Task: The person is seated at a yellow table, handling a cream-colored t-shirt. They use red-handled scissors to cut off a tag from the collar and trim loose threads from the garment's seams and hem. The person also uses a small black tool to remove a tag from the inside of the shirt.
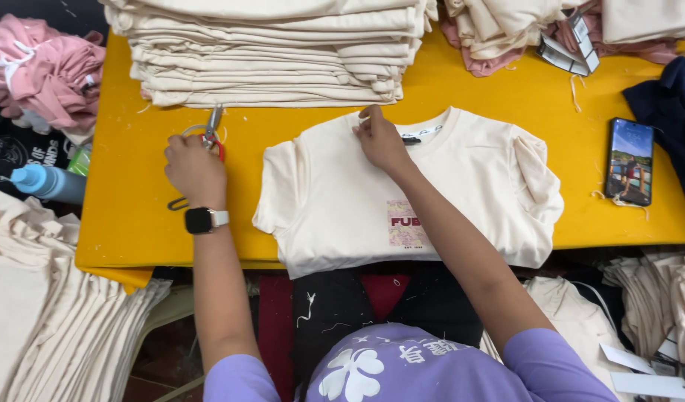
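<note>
Black-framed rectangular smartphone point(629, 161): lies flat on the yellow table's right side, screen lit with a colourful picture in blue and green.

Small dark neck label point(411, 139): inside the collar of the cream T-shirt at table centre.

Pink rectangular printed patch point(407, 223): on the shirt's lower front, partly hidden by a forearm.

Grey-and-white card tags point(569, 46): top right among folded cloth; possibly cardboard.

White paper slips point(640, 374): bottom right corner.

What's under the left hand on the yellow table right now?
Under the left hand lie small scissors, blades pointing toward the folded cream stack, on the yellow table. The hand covers most of the handles, hiding its grip.
</note>
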